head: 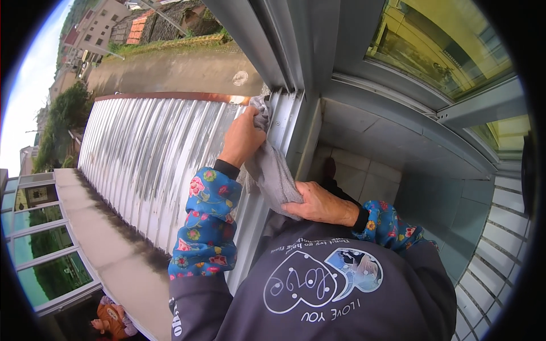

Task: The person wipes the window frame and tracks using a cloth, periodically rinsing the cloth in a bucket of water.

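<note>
A grey terry cloth (273,174) stretches between my two hands over the metal window sill track (282,121). My left hand (245,137) grips its far end and presses a bunched part against the outer side of the track, near the corner of the frame. My right hand (325,203) holds the near end of the cloth in front of my dark top. Part of the cloth hangs over the outer edge of the sill. My left palm and the cloth's underside are hidden.
Outside, below the sill, lies a corrugated metal roof (170,153). The grey window frame (294,38) rises beyond my hands. To the right are a tiled floor (362,174) and a sliding window (439,47). A person (113,317) is visible at lower left.
</note>
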{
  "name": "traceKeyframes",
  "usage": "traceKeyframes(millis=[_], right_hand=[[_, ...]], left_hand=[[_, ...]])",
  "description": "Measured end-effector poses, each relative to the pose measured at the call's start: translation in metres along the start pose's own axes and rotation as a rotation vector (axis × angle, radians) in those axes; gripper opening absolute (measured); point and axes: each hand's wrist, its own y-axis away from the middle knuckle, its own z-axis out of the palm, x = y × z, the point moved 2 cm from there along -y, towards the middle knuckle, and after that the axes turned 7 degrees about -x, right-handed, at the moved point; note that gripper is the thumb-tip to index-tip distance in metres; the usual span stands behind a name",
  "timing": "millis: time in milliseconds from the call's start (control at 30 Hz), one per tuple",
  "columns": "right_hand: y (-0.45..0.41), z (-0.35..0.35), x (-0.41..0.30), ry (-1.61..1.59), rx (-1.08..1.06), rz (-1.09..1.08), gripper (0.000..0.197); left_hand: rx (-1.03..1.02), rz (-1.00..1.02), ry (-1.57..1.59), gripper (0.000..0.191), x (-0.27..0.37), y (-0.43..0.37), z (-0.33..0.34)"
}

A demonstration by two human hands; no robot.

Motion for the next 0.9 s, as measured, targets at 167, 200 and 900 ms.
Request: traceKeyframes(millis=[167, 200, 900], right_hand=[[-0.003, 0.006, -0.007, -0.041, -0.027, -0.048, 0.041], [-0.003, 0.004, -0.004, -0.039, 0.002, -0.02, 0.038], [0.02, 0.02, 0.019, -0.185, 0.116, -0.165, 0.044]], left_hand=[[0.019, 0.006, -0.097, 0.039, 0.007, 0.004, -0.003], [0.12, 0.016, -0.044, 0.038, 0.007, 0.007, 0.002], [0.404, 0.237, 1.758, 0.046, -0.046, 0.127, -0.04]])
